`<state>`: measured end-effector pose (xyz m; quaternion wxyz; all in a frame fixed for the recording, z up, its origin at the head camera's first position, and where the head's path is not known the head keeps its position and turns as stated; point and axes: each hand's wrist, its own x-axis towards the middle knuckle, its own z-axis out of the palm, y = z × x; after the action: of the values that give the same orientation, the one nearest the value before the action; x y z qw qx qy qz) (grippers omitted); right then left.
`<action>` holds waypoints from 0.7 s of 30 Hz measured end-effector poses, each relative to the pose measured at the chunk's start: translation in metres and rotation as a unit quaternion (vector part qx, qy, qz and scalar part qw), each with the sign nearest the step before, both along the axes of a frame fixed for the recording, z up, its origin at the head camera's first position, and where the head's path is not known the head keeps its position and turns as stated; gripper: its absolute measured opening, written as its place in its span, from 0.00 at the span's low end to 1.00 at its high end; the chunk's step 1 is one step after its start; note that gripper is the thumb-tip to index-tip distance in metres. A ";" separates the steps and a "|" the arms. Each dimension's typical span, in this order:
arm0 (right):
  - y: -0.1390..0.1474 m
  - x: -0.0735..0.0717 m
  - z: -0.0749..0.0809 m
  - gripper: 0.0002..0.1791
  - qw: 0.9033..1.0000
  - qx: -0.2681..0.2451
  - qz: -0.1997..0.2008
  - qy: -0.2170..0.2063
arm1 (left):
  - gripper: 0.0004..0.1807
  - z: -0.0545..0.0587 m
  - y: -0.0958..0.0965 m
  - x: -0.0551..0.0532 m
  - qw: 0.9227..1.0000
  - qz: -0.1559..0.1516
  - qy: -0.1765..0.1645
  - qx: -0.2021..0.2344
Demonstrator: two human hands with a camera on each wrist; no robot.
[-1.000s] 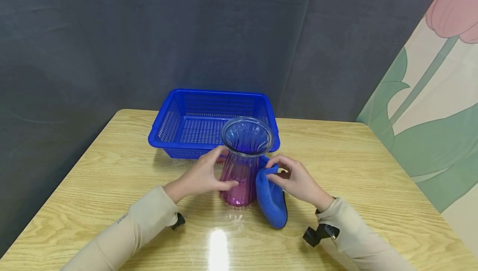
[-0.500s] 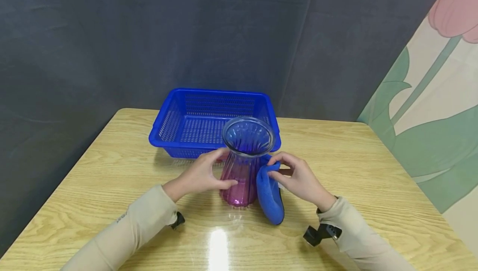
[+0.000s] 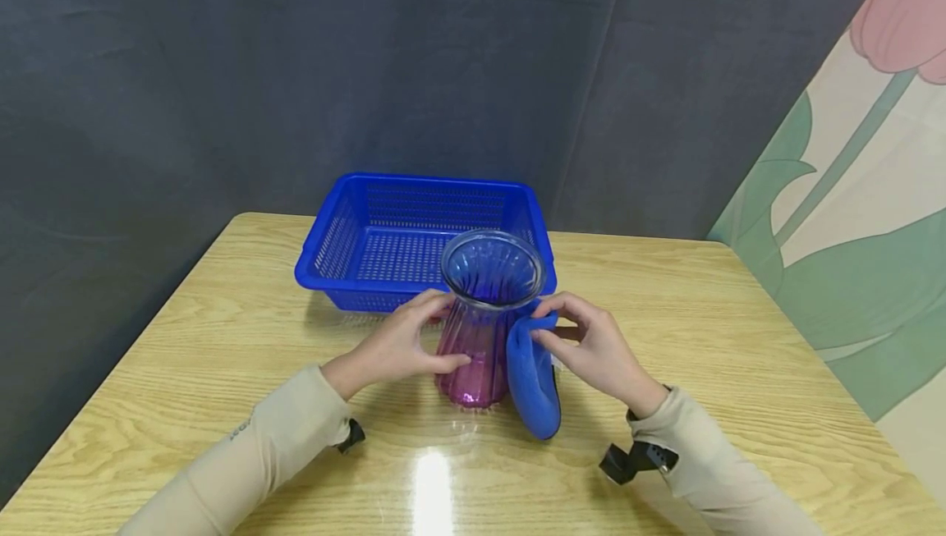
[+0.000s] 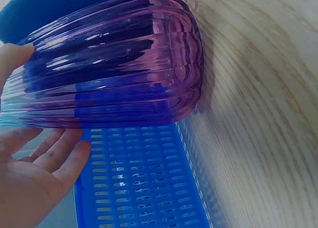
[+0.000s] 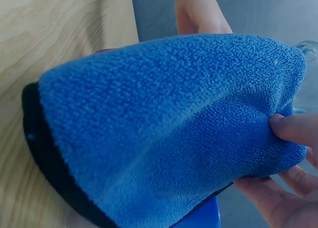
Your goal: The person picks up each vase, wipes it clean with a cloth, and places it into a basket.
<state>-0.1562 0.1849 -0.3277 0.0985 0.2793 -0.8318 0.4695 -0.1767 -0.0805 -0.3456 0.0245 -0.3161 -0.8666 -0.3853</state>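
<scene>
A ribbed glass vase [image 3: 479, 347], blue at its flared rim and pink toward the base, stands upright on the table. My left hand [image 3: 402, 343] holds it from the left, with the thumb in front and the fingers around the far side. In the left wrist view the thumb and fingers lie on opposite sides of the vase [image 4: 114, 64]. On the right, a folded blue towel [image 3: 534, 392] with a dark edge hangs against the vase. My right hand [image 3: 594, 347] pinches its upper part between thumb and fingers. Seen from the right wrist, the fluffy towel [image 5: 164, 118] hides most of the vase.
Right behind the vase sits a blue plastic basket [image 3: 436, 183] with perforated walls. Wood-grain tabletop [image 3: 702, 355] extends to both sides. A dark curtain [image 3: 369, 60] hangs past the table's far edge, and a flower-patterned panel [image 3: 850, 232] stands at right.
My right hand has moved slightly up and right, drawing the towel a little higher along the vase's side. The left hand and the vase stay nearly still.
</scene>
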 end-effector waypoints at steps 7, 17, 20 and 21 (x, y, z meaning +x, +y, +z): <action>-0.001 0.000 0.005 0.10 1.000 -0.018 0.000 0.020 | 0.42 0.002 0.000 0.001 1.000 0.000 0.011 -0.005; -0.003 0.002 0.013 0.11 0.997 -0.062 0.011 0.050 | 0.43 0.004 0.000 0.003 0.999 0.005 -0.024 0.020; -0.003 0.003 0.016 0.10 0.996 -0.075 0.010 0.053 | 0.42 0.004 0.000 0.002 1.000 0.007 -0.022 0.019; -0.003 0.004 0.017 0.10 0.995 -0.079 0.009 0.053 | 0.42 0.004 -0.001 0.002 1.000 0.008 -0.023 0.017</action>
<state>-0.1523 0.1820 -0.3107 0.1600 0.3027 -0.7832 0.5190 -0.1746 -0.0811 -0.3415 0.0131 -0.3001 -0.8626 -0.4070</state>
